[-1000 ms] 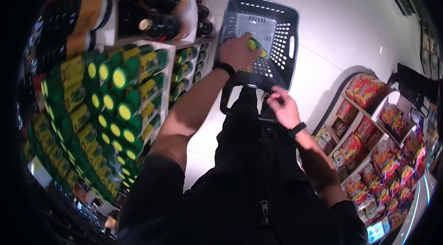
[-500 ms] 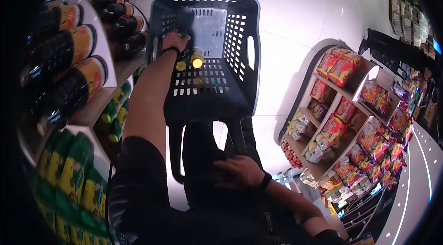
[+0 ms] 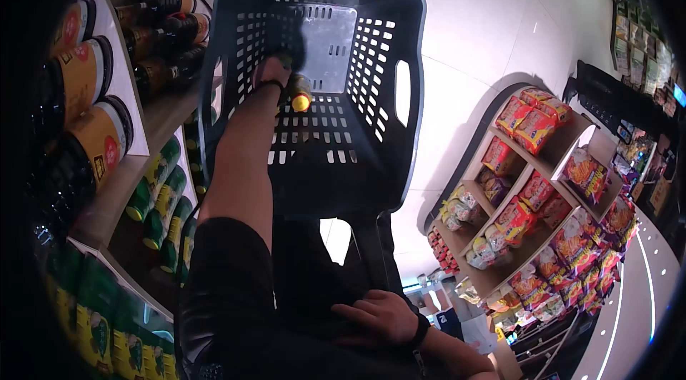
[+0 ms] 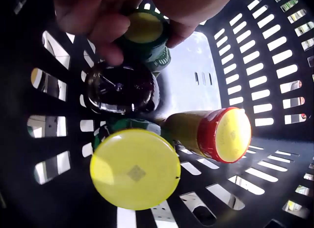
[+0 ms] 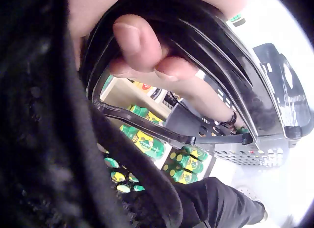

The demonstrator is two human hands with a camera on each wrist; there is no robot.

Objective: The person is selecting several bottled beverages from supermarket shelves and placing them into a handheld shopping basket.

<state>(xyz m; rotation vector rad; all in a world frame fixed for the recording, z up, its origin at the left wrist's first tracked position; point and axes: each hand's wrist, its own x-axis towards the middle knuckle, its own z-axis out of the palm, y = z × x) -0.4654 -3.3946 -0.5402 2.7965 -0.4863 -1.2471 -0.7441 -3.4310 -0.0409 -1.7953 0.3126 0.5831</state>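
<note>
Inside a dark perforated shopping basket, my left hand reaches down along the left wall. In the left wrist view its fingers grip a green container by its yellow-topped end. Close by are a dark, shiny bottle and a jar with a broad yellow lid. A bottle with a red-rimmed yellow cap lies to the right, on the basket's slotted side. My right hand is near my waist. In the right wrist view its fingers curl round the basket's black handle.
Shelves on the left hold large dark bottles and green-and-yellow containers. On the right, a shelf unit carries red and purple snack packets. Pale tiled floor stretches beyond the basket.
The left hand has gone deeper into the basket with the green container. The basket has come nearer and left in view. The right hand has moved down to the handle by the waist.
</note>
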